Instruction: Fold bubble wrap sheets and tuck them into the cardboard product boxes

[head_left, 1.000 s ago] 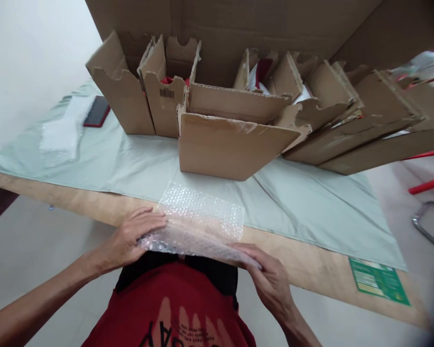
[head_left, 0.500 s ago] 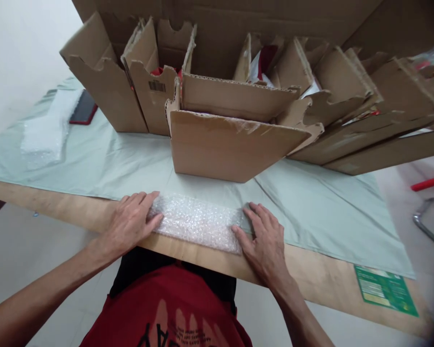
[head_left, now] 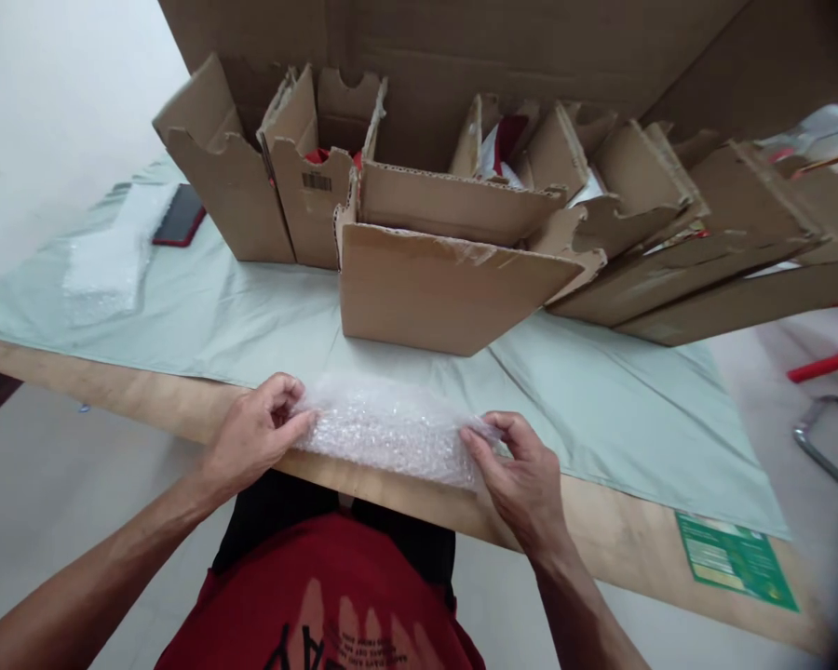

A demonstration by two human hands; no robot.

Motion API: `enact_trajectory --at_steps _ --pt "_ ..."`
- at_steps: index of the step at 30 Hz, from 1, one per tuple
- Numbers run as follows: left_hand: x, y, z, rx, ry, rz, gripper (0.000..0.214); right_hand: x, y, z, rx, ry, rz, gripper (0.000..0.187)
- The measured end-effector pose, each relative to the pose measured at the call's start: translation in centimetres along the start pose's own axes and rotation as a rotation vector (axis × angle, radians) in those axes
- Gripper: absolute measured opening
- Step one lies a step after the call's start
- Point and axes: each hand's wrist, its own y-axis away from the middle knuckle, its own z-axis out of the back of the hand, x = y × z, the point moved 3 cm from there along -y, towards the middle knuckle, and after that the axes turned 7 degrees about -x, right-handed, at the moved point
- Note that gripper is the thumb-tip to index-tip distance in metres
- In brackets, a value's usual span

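the bubble wrap [head_left: 384, 433] is held along the near edge of the table [head_left: 614, 521], in front of the nearest cardboard box [head_left: 439, 293], its ends pinched in the grip of the left hand [head_left: 255, 433] and the right hand [head_left: 527, 479]. the layers are best drawn level with an even pull from both ends; whether their edges meet cannot be made out through the glare.

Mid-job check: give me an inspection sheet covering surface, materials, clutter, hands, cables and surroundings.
Surface: wooden tabletop, partly covered by pale green cloth.
Job's things: bubble wrap along the near edge; any contents can't be made out.
Clutter: cardboard bins behind; dark red-edged slab at left; green printed card at right.
Hands: left hand and right hand pinch opposite ends of the wrap.
Cables: nothing seen.
Surroundings: white wall left; red bar right.
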Motion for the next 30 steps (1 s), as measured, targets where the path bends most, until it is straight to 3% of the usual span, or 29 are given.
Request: enact_trajectory --at_steps 3,7,9,11,14,19,23,26,30 --pt "0.1 0.1 -0.2 -0.089 -0.184 -0.091 0.044 -0.9 -0.7 -0.6 -0.004 0.211 0.118 0.025" --pt "-2.0 1.3 -0.1 -0.314 -0.388 -0.417 0.050 -0.4 -0.3 -0.8 -0.105 0.409 0.276 0.045" --pt "-3.3 2.0 -0.8 -0.261 -0.403 -0.587 0.043 0.9 0.5 -1.0 -0.094 0.374 0.357 0.040" --pt "-4.0 2.3 -1.9 -0.087 -0.391 -0.712 0.034 2.3 1.5 -1.7 0.064 0.317 0.467 0.034" --pt "-3.7 2.2 -3.0 0.105 -0.341 -0.723 0.027 2.5 2.8 -2.2 0.291 0.295 0.555 0.030" --pt "-1.9 1.9 -3.1 0.108 -0.192 -0.730 0.028 -0.4 3.6 0.0 0.253 0.319 0.558 0.029" --pt "-1.8 2.0 -3.2 0.035 -0.208 -0.822 0.025 -0.6 3.0 0.6 0.159 0.301 0.658 0.028" --pt "-2.8 2.1 -2.2 -0.048 -0.094 -0.816 0.024 0.1 1.8 0.8 0.090 0.132 0.550 0.025" --pt "-3.9 1.1 -0.3 -0.047 0.139 -0.411 0.014 0.1 0.2 1.6 0.161 -0.187 0.034 0.018"
